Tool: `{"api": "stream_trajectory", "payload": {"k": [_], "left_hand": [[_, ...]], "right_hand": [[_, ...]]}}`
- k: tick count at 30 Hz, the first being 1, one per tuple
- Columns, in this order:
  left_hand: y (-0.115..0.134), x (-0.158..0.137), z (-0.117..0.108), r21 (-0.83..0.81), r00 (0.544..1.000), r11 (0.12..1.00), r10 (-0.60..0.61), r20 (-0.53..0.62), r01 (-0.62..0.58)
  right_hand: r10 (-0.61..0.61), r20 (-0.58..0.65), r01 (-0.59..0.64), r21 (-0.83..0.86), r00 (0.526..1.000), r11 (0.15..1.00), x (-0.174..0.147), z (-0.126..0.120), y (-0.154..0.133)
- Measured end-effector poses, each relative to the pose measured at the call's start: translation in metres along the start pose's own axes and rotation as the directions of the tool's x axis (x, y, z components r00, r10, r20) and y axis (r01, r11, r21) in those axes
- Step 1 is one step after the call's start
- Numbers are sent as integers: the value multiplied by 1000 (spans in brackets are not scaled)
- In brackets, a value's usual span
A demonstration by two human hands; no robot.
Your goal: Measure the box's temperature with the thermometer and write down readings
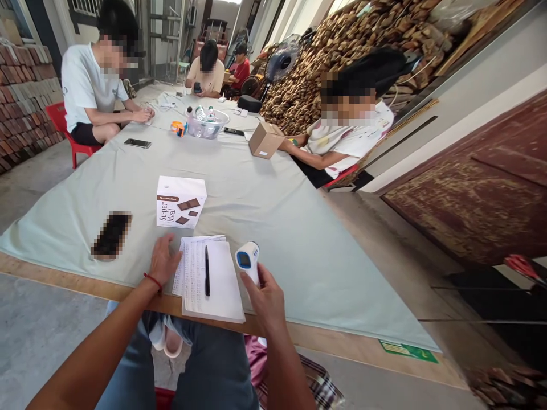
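In my right hand (269, 296) is a white and blue infrared thermometer (248, 261), its small screen facing up toward me. The fingers wrap round its handle. My left hand (164, 259), with a red cord at the wrist, rests on the cloth by the left edge of the papers, fingers apart and holding nothing. Between my hands lies a stack of handwritten papers (228, 285) at the table's front edge. A black pen (207, 270) lies on top of it. Just beyond stands a white "Super Meal" box (181, 202), upright.
A phone-like dark object (111, 234) lies at the left. Farther back are a phone (137, 143), an orange tape roll (178, 128), a clear basin (207, 126) of bottles and a cardboard box (265, 140). Several people sit around the cloth-covered table (325, 267).
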State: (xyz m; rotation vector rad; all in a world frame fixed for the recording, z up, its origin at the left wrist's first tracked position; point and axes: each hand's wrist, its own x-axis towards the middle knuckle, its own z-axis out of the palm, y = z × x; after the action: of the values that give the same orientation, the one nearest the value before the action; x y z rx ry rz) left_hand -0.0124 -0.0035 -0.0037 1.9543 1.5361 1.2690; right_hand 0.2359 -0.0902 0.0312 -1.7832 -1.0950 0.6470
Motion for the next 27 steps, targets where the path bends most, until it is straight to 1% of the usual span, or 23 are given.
{"api": "stream_trajectory", "payload": {"k": [1,2,4,5,7,9,10,11,13,14,15,16,18,19,21,23,24,25,27], "left_hand": [[4,-5,-2,39,995,996,74,68,-77],[8,-9,-3,77,981,985,141,130,-152],[16,-12,-6,142,942,950,240,234,-277],[19,-12,-7,165,922,932,268,280,-321],[22,-13,-7,194,889,907,290,355,-374],[23,-13,-7,213,873,897,283,396,-388],[23,-13,-6,222,872,895,276,404,-386],[23,-13,-6,228,872,894,271,408,-385],[22,-14,-6,232,871,892,271,410,-387],[22,-14,-6,232,870,891,273,411,-389],[22,-14,-6,234,870,891,273,411,-390],[22,-13,-6,235,870,891,271,412,-389],[22,-13,-6,239,870,891,265,416,-386],[22,-13,-5,242,868,889,265,419,-388],[22,-13,-5,245,862,884,270,430,-399],[22,-14,-5,243,851,877,279,445,-415],[22,-14,-5,241,847,875,282,451,-420],[22,-14,-4,240,844,874,283,455,-422],[23,-14,-4,246,846,875,274,457,-417]], "right_hand": [[-23,-24,20,-149,999,989,6,-2,5],[-40,-25,31,-297,999,954,12,-5,9],[-46,14,46,-527,999,849,22,-9,14],[-38,42,55,-599,998,799,25,-10,16],[-27,90,82,-684,996,725,29,-13,18],[-63,77,99,-731,995,675,30,-13,19],[-113,39,105,-738,993,667,29,-12,20],[-183,-4,123,-727,983,675,28,-9,19],[-329,-53,219,-644,943,733,25,1,16],[-379,-41,288,-577,925,764,22,9,13],[-400,13,352,-501,916,790,19,18,9],[-376,83,371,-451,923,812,16,29,4],[-273,207,340,-464,939,818,11,49,-7],[-229,247,327,-500,941,802,9,58,-13],[-189,299,332,-560,936,759,8,70,-21],[-206,325,363,-556,923,748,10,74,-23],[-232,326,379,-520,916,766,11,73,-21],[-265,316,391,-459,911,798,13,70,-18],[-332,267,400,-267,905,877,16,62,-8]]}}
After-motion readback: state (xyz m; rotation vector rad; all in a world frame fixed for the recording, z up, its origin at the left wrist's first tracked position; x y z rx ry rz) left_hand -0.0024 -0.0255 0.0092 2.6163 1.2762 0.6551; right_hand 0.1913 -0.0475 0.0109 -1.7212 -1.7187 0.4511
